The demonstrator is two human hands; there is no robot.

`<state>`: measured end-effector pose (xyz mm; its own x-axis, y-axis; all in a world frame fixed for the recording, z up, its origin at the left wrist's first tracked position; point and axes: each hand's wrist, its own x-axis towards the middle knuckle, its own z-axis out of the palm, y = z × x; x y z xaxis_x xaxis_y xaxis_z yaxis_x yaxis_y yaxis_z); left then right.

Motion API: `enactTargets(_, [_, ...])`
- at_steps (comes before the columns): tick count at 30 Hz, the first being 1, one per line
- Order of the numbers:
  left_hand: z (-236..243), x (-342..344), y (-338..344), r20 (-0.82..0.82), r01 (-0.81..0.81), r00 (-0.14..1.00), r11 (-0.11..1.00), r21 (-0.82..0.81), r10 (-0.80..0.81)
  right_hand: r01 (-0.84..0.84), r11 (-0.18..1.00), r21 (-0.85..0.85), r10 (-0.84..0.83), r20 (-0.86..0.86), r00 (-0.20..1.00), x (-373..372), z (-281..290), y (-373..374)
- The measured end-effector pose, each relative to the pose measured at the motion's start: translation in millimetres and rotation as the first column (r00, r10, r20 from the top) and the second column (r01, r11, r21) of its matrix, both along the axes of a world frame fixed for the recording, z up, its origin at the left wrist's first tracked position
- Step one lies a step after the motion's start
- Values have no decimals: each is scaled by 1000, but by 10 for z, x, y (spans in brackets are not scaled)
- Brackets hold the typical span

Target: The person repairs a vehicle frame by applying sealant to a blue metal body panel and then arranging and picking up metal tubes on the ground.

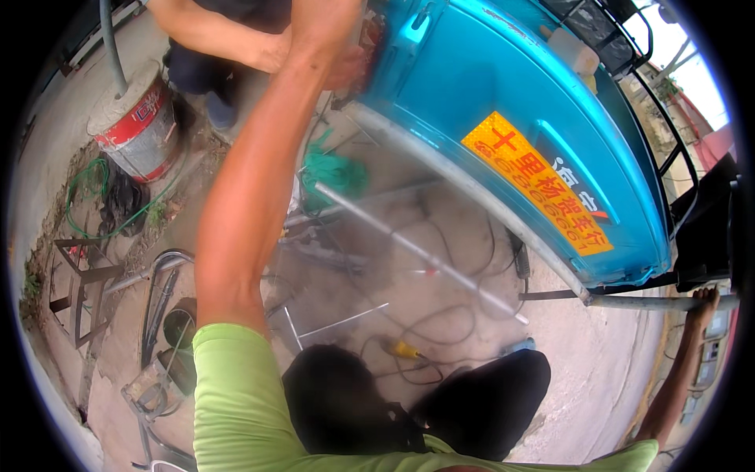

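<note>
My left arm stretches up and forward to the left end of a blue vehicle panel (440,86). My left hand (330,17) runs out of the picture at the top edge, its fingers hidden. Just beneath it, a co-worker's hand (344,72) reaches to a reddish part (370,39) at the panel's end; whether either hand grips it I cannot tell. Far to the right, my right hand (705,305) is closed round a grey metal pipe (645,303) at the panel's lower right corner. A pale metal bar (487,206) follows the panel's lower edge.
A red-and-white bucket (141,130) holds an upright pole at left. Beneath the panel lie green netting (326,169), a thin metal rod (425,253), tangled cables and a yellow connector (405,349). An angular metal frame (82,287) stands left, near a cylindrical can (181,326).
</note>
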<state>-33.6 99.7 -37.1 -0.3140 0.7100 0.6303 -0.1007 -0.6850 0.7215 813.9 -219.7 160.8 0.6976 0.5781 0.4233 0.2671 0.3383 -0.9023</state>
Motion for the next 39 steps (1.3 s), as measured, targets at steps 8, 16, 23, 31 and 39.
enactTargets(8, [-258, -97, 118, 52, -41, 998, 997, -65, 44, -160, 987, -17, 161, 53, 986, 672, 86, 176])
enactTargets(16, [-583, -73, -876, -27, -120, 993, 983, -142, 117, -86, 996, 21, 86, -12, 996, 723, -377, 363])
enactTargets(23, [-1654, 273, -1805, -12, 197, 969, 799, -568, -248, -325, 940, -108, 330, 32, 944, 1441, -261, 373])
enactTargets(31, [-2003, 413, -1444, 22, 164, 981, 770, -617, -192, 76, 997, -30, -76, -6, 997, -120, -408, 479])
enactTargets(39, [-1871, 503, -1208, -306, -194, 952, 798, -571, 12, -156, 987, -38, 154, -36, 987, 503, -370, 208])
